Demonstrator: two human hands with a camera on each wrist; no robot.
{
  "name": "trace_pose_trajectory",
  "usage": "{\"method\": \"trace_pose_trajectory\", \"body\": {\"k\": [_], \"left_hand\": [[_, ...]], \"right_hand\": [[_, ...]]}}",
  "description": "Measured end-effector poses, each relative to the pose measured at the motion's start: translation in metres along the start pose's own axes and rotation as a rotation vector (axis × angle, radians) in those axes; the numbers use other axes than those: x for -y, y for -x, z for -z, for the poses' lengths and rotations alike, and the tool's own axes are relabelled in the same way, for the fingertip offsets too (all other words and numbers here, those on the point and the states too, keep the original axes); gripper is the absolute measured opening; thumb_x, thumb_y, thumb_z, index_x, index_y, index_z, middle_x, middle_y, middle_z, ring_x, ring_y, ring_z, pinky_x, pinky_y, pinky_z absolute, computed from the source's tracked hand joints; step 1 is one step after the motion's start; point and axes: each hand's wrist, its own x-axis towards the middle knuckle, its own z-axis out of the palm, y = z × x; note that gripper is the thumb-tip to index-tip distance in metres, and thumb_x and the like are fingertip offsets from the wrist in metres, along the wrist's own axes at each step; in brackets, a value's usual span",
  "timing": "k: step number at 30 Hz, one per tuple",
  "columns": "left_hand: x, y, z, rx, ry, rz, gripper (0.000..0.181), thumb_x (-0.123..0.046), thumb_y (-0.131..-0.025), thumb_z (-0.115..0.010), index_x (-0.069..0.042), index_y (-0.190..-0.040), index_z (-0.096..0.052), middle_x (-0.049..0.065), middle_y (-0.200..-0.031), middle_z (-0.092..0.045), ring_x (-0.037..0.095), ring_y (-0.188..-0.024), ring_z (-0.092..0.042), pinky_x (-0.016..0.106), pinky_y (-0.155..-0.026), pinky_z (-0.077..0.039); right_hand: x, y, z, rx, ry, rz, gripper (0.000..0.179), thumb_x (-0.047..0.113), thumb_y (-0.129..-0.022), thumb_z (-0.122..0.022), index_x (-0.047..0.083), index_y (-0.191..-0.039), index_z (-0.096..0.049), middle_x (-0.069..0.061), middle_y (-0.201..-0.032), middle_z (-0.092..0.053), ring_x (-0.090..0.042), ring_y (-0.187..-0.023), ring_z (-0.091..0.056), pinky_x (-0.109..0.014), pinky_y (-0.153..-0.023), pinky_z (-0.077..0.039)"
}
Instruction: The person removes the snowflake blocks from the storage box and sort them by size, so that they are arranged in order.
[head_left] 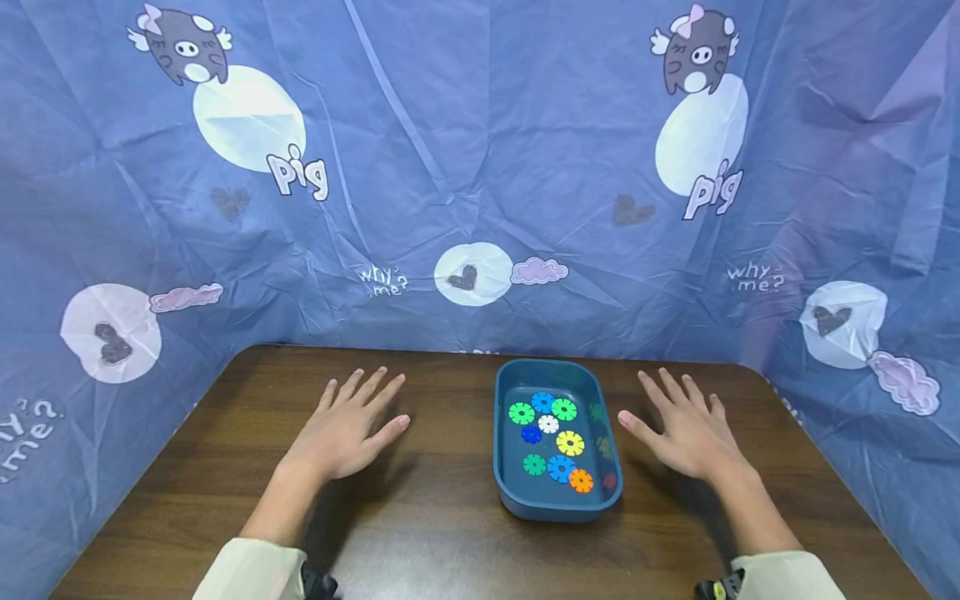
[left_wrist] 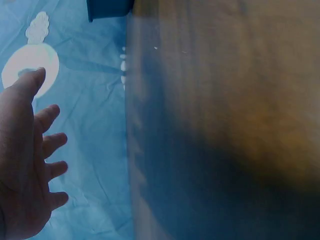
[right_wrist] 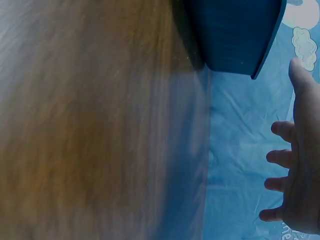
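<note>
A dark blue tray (head_left: 512,492) stands on the wooden table, right of the middle in the head view. Several notched plastic discs lie flat in it, among them a yellow disc (head_left: 570,443), an orange disc (head_left: 581,481), a white disc (head_left: 549,424) and a dark blue disc (head_left: 531,434). To the tray's left, my left hand (head_left: 341,433) is held palm down with fingers spread, holding nothing. My right hand (head_left: 688,429) is spread the same way just beyond the tray's right side, its thumb nearest the rim. Both wrist views show bare fingers apart from the tray.
The brown wooden table (head_left: 435,533) has rounded far corners. Behind it and at both sides hangs a blue cloth (head_left: 465,108) printed with pigs, hearts and clouds. The tray's side wall (right_wrist: 232,37) also appears at the top of the right wrist view.
</note>
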Motion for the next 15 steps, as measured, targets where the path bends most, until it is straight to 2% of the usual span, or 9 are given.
{"method": "trace_pose_trajectory", "body": {"k": [6,15], "left_hand": [[-0.014,-0.020,0.005,0.009,-0.032,-0.059,0.070,-0.064,-0.104,-0.036,-0.023,-0.161,-0.034,0.011,-0.165,-0.033,0.044,-0.149,-0.029,0.066,-0.120,-0.017],[-0.049,-0.046,0.013,0.010,-0.057,-0.191,0.067,-0.061,-0.105,-0.038,-0.025,-0.161,-0.034,0.010,-0.162,-0.038,0.040,-0.146,-0.036,0.061,-0.120,-0.023]], "right_hand": [[0.008,-0.006,-0.004,0.008,-0.094,0.023,0.086,0.070,-0.101,-0.037,0.013,-0.164,-0.022,-0.026,-0.166,-0.020,-0.054,-0.148,-0.020,-0.083,-0.105,-0.017],[0.021,-0.012,-0.006,0.007,-0.208,0.047,0.080,0.062,-0.104,-0.042,0.011,-0.164,-0.023,-0.025,-0.163,-0.028,-0.054,-0.143,-0.030,-0.080,-0.106,-0.024]]}}
